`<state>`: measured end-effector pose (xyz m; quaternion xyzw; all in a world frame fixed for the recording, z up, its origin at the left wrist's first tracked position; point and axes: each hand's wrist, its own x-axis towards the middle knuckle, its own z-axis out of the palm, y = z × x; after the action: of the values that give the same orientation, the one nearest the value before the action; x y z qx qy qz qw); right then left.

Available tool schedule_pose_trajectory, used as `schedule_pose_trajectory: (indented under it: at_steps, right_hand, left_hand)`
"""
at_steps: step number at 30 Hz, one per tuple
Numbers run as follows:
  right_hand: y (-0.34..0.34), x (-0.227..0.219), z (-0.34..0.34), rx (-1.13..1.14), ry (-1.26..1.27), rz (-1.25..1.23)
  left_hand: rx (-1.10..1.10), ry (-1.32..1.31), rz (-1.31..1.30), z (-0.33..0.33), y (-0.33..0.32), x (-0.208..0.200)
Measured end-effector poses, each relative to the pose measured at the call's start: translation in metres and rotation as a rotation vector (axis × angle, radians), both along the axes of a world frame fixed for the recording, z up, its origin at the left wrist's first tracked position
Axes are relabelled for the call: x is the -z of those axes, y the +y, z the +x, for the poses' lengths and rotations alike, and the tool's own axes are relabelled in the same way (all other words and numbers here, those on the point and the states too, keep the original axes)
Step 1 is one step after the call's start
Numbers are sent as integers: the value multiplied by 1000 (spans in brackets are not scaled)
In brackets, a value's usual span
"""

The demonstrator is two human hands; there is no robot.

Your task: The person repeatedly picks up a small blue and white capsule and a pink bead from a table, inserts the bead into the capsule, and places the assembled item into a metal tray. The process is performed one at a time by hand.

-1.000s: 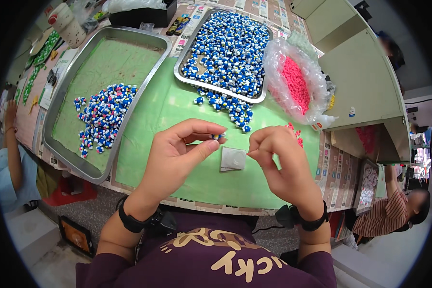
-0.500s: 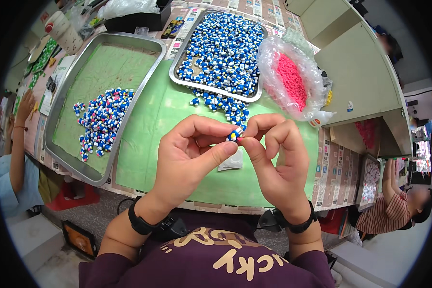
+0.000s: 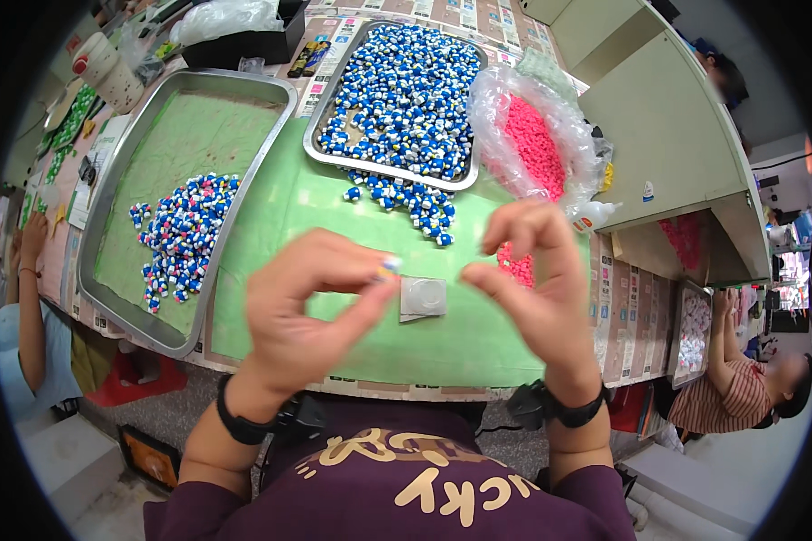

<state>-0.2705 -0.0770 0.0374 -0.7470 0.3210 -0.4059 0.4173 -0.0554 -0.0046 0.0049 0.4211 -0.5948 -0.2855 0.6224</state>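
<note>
Between the thumb and forefinger of my left hand (image 3: 311, 302) is a small blue, white and yellow figurine (image 3: 389, 267), blurred by motion. My right hand (image 3: 537, 279) hovers to its right, thumb and forefinger apart with nothing seen between them. Behind that hand, a small pile of pink pieces (image 3: 515, 263) lies partly hidden on the green mat (image 3: 352, 356). A whitish square pad with a round mark (image 3: 422, 298) lies on the mat between my hands.
A metal tray heaped with blue and white figurines (image 3: 406, 99) stands ahead, some spilled before it. To the left is a larger tray (image 3: 289, 99) of figurines with pink bits. A plastic bag of pink pieces (image 3: 534, 144), a glue bottle (image 3: 595, 215) and a cabinet (image 3: 668, 117) stand right.
My hands have drawn apart. The left moved left with the figurine, and the right let go of it. The square pad and the pink pile show more now.
</note>
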Motion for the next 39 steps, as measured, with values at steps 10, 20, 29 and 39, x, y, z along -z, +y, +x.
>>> schedule_pose_trajectory:
  at_steps: [10, 20, 29, 39]
  right_hand:
    - [-39, 47, -60, 205, 505, -21]
    - [-27, 46, -53, 41, 731, 12]
    - [-16, 49, -49, 44, 816, -391]
    - [-17, 54, -42, -27, 774, -409]
  left_hand:
    - [-840, -261, 280, 173, 36, 16]
    - [-489, -410, 303, 73, -18, 0]
    - [-79, -651, 367, 27, -70, 24]
    - [-97, -774, 376, 25, -81, 44]
